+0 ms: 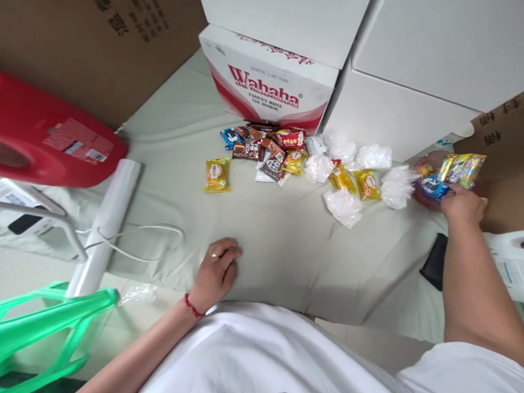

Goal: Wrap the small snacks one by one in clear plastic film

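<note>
At the far right, my right hand (464,207) has its fingers closed at the edge of a blue snack packet (434,187). Its fingertips are partly hidden. Right behind that packet lies a shiny yellow packet with coloured print (463,169), among other wrapped snacks in what looks like a clear bag. My left hand (216,275), with a ring and a red bracelet, rests on the cloth with fingers loosely curled and nothing in them. Ahead of it is a single yellow snack packet (217,175). Brown snack packets (274,159) lie in a heap to the right of that one.
Crumpled clear plastic bags (342,207) and more yellow packets (368,185) lie mid-table. A Wahaha carton (270,85) and white boxes (411,116) stand behind. To the left are a red jug (49,134), a plastic roll (110,220), a cable (158,227) and a green stool (38,332).
</note>
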Motion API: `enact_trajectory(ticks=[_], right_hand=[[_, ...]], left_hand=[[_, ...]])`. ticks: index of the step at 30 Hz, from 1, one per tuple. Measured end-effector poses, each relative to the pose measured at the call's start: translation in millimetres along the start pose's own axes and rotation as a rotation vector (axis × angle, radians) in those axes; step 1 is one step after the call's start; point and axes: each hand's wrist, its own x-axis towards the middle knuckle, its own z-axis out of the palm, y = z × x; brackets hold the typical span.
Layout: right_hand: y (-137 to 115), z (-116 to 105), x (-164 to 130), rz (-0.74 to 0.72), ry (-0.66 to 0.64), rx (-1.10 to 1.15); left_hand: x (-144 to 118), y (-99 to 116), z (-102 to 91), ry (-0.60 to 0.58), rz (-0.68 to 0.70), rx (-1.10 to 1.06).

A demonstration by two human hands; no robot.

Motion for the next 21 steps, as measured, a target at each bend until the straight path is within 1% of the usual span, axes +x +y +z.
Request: enact_trajectory(ticks=[2, 3, 4, 5, 6, 7, 8, 10, 11, 12, 13, 14, 15, 16, 17, 19, 20, 21], right_hand=[[-11, -5, -13, 0.125, 0.15, 0.108], [-19, -10, -20, 0.147, 0.251, 0.169], [-30, -16, -27, 0.126, 0.354, 0.221], [-44, -24, -35, 0.069, 0.431, 0.277], [-61, -32, -44, -0.032, 0.465, 0.339], [-81, -41, -54, -0.178, 0.45, 0.4], [-104, -48, -65, -0.352, 0.398, 0.454], [-156, -58, -85, -0.719, 0.237, 0.514], [-182, -60, -94, -0.862, 0.175, 0.513], [-207, -59, -100, -0.966, 0.113, 0.499], [-229, -57, -103, -1.026, 0.052, 0.479], [-246, -54, -104, -1.048, -0.008, 0.462], [-260, -50, -103, -1.035, -0.063, 0.457], [-268, -47, -100, -0.991, -0.096, 0.473], [-272, -46, -98, -0.928, -0.1, 0.519], [-270, -47, -100, -0.76, -0.039, 0.717], [-266, -50, -106, -0.655, -0.001, 0.869], [-261, -54, -118, -0.543, 0.01, 1.042]], left_hand=[[-1, 0, -1.0, 0.014, -0.026, -0.026], [-1, -1, -2.1, 0.018, -0.045, -0.05], [-1, -1, -3.4, 0.022, -0.06, -0.077], [-1, -1, -4.7, 0.028, -0.068, -0.108], [-1, -1, -5.9, 0.032, -0.07, -0.139], [-1, -1, -6.8, 0.034, -0.071, -0.168], [0, -1, -7.6, 0.032, -0.075, -0.195], [1, -1, -8.7, 0.018, -0.087, -0.247], [2, 0, -9.2, 0.008, -0.096, -0.27], [2, 0, -9.9, 0.002, -0.104, -0.29], [2, 0, -10.8, -0.002, -0.109, -0.307], [2, 0, -12.0, -0.004, -0.111, -0.323], [2, -1, -13.6, -0.006, -0.115, -0.34], [1, -1, -15.4, -0.003, -0.125, -0.361], [0, -2, -17.4, 0.002, -0.143, -0.39], [-1, -2, -21.1, 0.029, -0.209, -0.474], [0, -1, -22.4, 0.048, -0.255, -0.531], [3, 2, -23.0, 0.059, -0.307, -0.604]])
